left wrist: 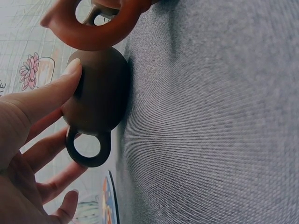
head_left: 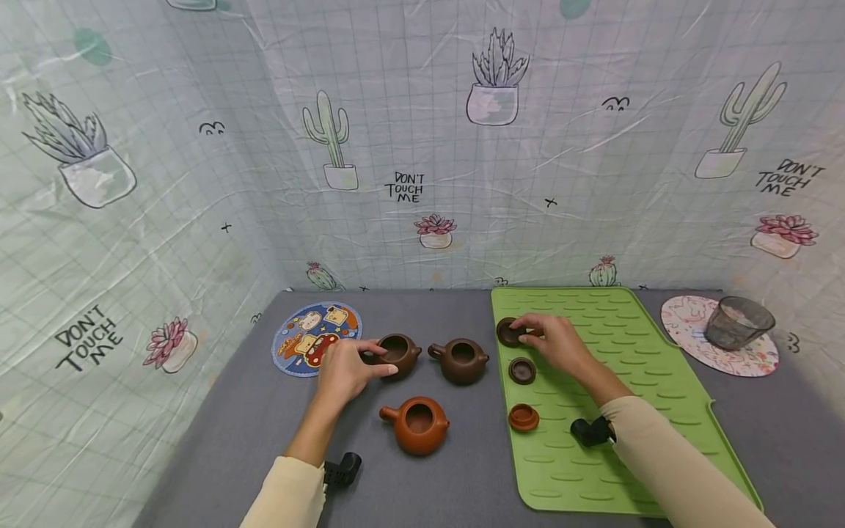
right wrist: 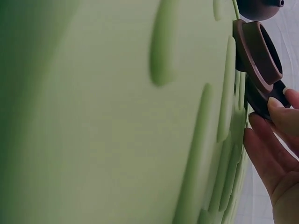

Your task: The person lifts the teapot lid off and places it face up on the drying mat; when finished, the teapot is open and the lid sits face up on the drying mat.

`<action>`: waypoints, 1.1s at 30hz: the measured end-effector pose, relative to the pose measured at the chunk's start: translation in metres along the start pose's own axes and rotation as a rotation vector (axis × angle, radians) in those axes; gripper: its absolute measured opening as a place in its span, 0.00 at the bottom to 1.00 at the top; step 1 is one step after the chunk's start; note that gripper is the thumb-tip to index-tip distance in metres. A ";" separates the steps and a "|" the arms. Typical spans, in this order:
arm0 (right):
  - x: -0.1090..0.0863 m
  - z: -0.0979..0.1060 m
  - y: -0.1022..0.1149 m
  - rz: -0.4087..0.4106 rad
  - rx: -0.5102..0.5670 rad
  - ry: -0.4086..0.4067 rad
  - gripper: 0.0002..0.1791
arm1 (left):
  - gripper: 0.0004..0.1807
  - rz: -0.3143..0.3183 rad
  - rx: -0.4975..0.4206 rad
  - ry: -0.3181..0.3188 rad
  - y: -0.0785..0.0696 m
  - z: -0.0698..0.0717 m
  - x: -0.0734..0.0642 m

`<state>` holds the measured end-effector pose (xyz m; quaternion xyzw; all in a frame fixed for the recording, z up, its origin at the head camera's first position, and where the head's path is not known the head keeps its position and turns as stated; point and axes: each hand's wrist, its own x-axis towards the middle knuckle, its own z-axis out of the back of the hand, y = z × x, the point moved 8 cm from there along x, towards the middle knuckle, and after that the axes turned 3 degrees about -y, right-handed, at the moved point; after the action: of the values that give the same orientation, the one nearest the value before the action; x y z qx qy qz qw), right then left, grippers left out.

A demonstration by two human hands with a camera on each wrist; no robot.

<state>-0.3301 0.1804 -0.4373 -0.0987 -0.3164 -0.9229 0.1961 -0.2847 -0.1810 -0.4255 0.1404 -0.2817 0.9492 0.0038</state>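
My left hand (head_left: 343,370) grips a dark brown teapot (head_left: 409,364) at its handle side, with the thumb on the near wall. In the left wrist view, that teapot (left wrist: 100,93) stands on the grey cloth with its ring handle showing. A second dark brown teapot (head_left: 464,374) is just to its right, and an orange-red teapot (head_left: 422,441) sits nearer; all have open tops. On the green mat, my right hand (head_left: 554,341) pinches the edge of a dark lid (head_left: 506,334). Another dark lid (head_left: 522,372) and an orange-red lid (head_left: 524,419) lie nearer in a column.
The green mat (head_left: 561,477) covers the right part of the grey table (head_left: 475,469). A blue cartoon coaster (head_left: 290,350) lies at the back left. At the right, a smoky cup (head_left: 734,328) stands on a pink round coaster (head_left: 680,315). Cactus-print curtains (head_left: 370,235) surround the table.
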 end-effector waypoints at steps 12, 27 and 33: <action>0.001 -0.001 -0.002 -0.032 -0.007 0.002 0.15 | 0.18 -0.007 0.013 0.008 -0.001 0.000 0.001; 0.005 -0.004 -0.002 -0.049 -0.025 0.003 0.14 | 0.18 0.000 0.033 0.021 -0.002 0.001 0.000; 0.005 -0.005 -0.001 -0.065 -0.035 0.007 0.13 | 0.18 0.000 0.032 0.023 -0.001 0.001 0.000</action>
<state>-0.3350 0.1766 -0.4399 -0.0885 -0.3025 -0.9345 0.1653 -0.2844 -0.1805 -0.4238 0.1295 -0.2663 0.9551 0.0050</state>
